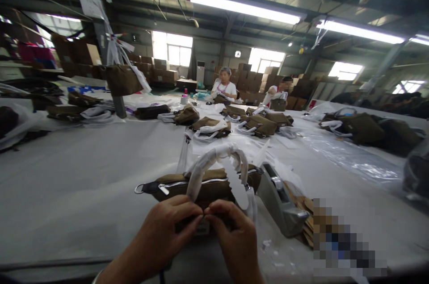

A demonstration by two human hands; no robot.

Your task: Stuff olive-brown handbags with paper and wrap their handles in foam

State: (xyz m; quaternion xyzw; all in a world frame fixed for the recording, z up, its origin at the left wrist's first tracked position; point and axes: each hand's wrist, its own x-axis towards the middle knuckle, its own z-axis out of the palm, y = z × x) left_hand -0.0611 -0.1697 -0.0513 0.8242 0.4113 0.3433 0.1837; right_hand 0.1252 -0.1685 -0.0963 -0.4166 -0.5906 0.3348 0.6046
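Brown cloth bag [214, 183] sits near me on the grey worktop [83, 172]. Its handle [214, 159] is wrapped in white. My left hand [164, 230] and right hand [234, 235] meet at the bag's near side. The fingers of both pinch a little tag [202, 229], tips pressed together. I think I am fixing this tag on. The next bit needs a tight, steady pinch so it does not slip. A tape holder [279, 203] sits just to the right.
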